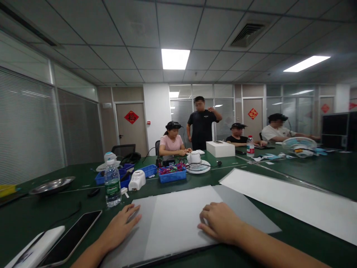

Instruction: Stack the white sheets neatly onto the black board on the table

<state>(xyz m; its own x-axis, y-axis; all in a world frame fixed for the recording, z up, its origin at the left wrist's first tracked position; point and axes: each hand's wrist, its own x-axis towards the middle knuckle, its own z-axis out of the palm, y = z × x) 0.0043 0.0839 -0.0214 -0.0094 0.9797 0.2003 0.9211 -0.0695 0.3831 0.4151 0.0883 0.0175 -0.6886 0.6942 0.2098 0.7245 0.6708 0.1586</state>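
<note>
My left hand (120, 225) lies flat on the left part of a grey mat (245, 212), fingers stretched out and holding nothing. My right hand (220, 221) rests on a white sheet (175, 219) that covers the mat's middle; its fingers are curled under, and I cannot see anything in them. Both forearms reach in from the bottom edge. A water bottle (112, 182) stands just beyond my left hand.
A black phone (71, 238) and a white device (36, 248) lie at the lower left. Blue bins (172, 174), small fan parts (198, 167), a metal dish (51, 185) and a white box (220, 148) sit farther back. Another large white sheet (292, 203) lies right. Several people are at the far end.
</note>
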